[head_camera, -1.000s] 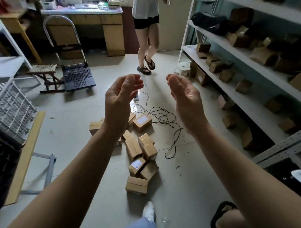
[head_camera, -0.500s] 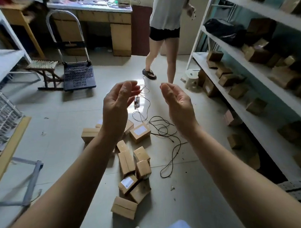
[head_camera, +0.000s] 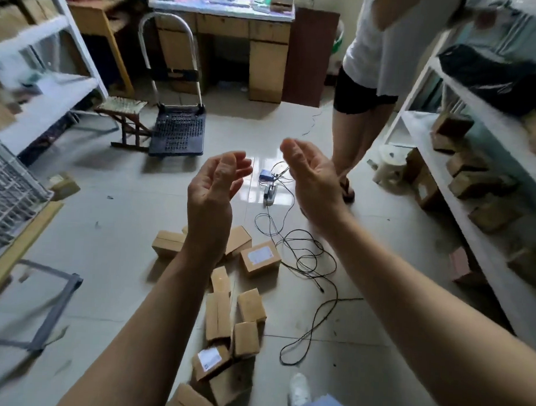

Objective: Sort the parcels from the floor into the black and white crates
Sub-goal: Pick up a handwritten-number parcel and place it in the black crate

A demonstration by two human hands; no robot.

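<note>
Left hand [head_camera: 214, 190] and right hand [head_camera: 314, 180] raised, palms facing, fingers loosely curved, holding nothing, apart. Parcels [head_camera: 218, 315] scattered on floor [head_camera: 107, 258] below forearms. White crate [head_camera: 9, 190] at left edge. Black cable [head_camera: 304, 255] beside parcels.

Glossy tiled floor [head_camera: 113, 246], white shelving [head_camera: 461, 191], wooden desk [head_camera: 224, 28].

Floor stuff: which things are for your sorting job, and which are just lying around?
For the job: parcels on the floor, white crate.
Just lying about: black cable, folding trolley, wooden stool, white plastic stool.
</note>
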